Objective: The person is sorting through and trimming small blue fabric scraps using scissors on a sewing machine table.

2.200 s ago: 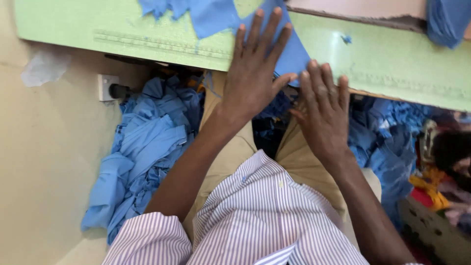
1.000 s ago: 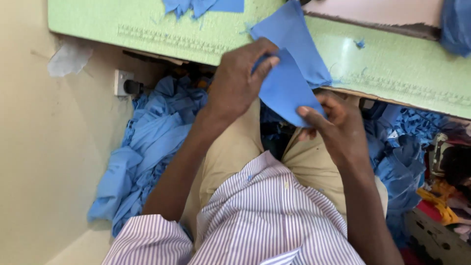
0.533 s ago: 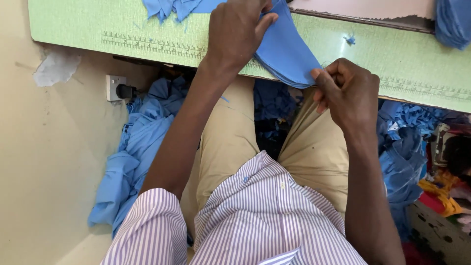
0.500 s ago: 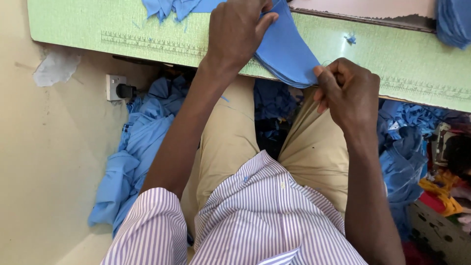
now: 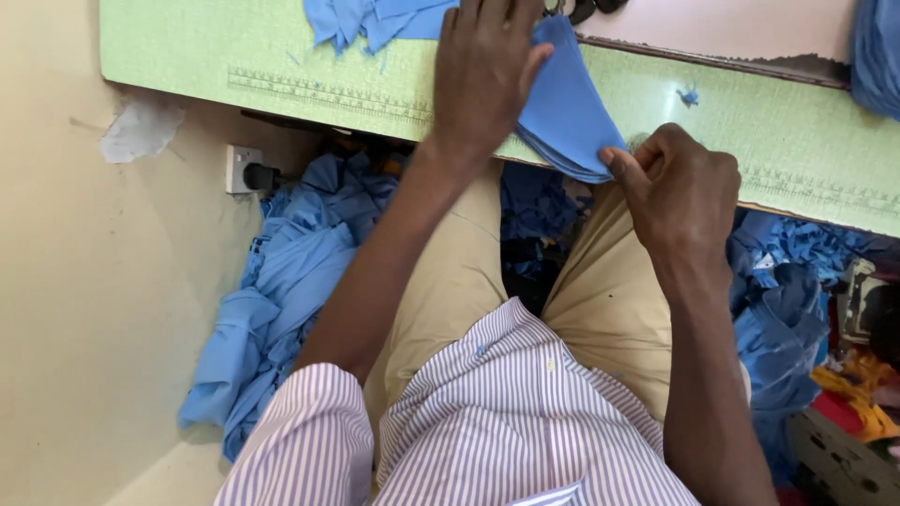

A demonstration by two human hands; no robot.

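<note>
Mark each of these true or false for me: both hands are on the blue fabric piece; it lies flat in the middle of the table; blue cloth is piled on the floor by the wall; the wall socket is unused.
1. Both hands are on the blue fabric piece. True: the left hand presses on it, the right hand pinches its lower edge.
2. It lies mid-table. False: it hangs over the near edge of the green table.
3. Blue cloth pile lies on the floor by the wall. True.
4. The wall socket is unused. False: a dark plug sits in it.

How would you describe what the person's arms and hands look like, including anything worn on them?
Both the left hand and the right hand are bare, with no gloves, rings or watch in view. The forearms are uncovered; a short white sleeve with thin purple stripes covers the left upper arm.
</note>
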